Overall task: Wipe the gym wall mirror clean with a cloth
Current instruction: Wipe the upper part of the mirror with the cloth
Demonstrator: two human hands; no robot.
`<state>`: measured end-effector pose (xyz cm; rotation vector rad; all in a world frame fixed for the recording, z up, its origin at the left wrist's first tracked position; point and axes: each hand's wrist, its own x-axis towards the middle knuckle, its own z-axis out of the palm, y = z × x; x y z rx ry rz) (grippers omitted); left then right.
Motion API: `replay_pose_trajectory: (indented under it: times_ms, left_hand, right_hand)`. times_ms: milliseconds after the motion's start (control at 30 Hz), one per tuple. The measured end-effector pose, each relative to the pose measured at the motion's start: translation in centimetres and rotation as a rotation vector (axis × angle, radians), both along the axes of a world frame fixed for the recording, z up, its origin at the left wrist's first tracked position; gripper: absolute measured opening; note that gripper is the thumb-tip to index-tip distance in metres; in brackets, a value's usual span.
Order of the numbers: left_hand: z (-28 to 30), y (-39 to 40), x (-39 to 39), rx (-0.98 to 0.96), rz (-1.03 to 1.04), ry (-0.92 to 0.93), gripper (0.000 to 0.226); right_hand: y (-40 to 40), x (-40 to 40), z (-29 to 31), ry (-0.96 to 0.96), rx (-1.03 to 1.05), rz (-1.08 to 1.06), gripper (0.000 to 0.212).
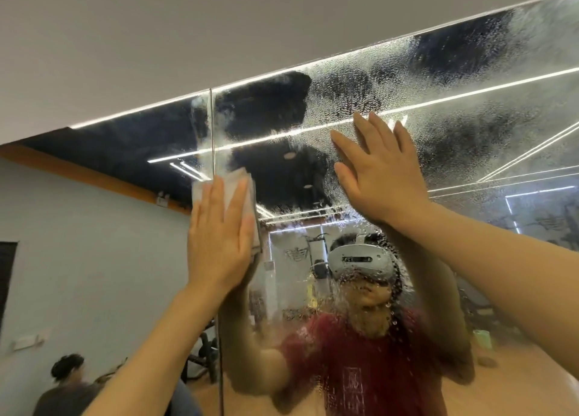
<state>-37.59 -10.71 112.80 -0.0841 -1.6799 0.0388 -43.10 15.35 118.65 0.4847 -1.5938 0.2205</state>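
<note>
Two bare hands are raised against the glass: one left hand (219, 237) and one right hand (380, 173). One pale folded cloth (233, 185) is present, and two mirror panels are counted, a left mirror panel (125, 152) and a right mirror panel (470, 80), divided by one vertical seam (212, 133). Reflected in the glass are one headset (360, 260), one red shirt (354, 368), one seated person (67, 381) at lower left, one green object (482, 339) at right and two round ceiling fittings (289, 155); one white wall socket (26, 342) is also counted.
</note>
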Motion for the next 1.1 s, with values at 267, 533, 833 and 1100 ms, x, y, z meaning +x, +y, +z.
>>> replay_pose_trajectory:
  times_ms: [267,533,833,1100]
  left_hand:
    - [11.9,0.2,-0.4,0.068,0.076,0.02,0.055]
    - [8.1,1.1,-0.5,0.048,0.063,0.004,0.055]
    - [-2.8,1.1,-0.5,-0.061,0.064,-0.056,0.057]
    - [8.9,2.3,-0.9,0.049,0.095,-0.06,0.056]
  right_hand:
    - [-0.1,0.0,0.1,0.014,-0.006,-0.001,0.06]
    - [-0.1,-0.3,0.1,0.032,-0.002,-0.005,0.054]
    - [-0.2,-0.1,0.1,0.041,-0.005,0.008,0.055]
    - [0.0,0.1,0.1,0.029,0.004,0.003,0.054]
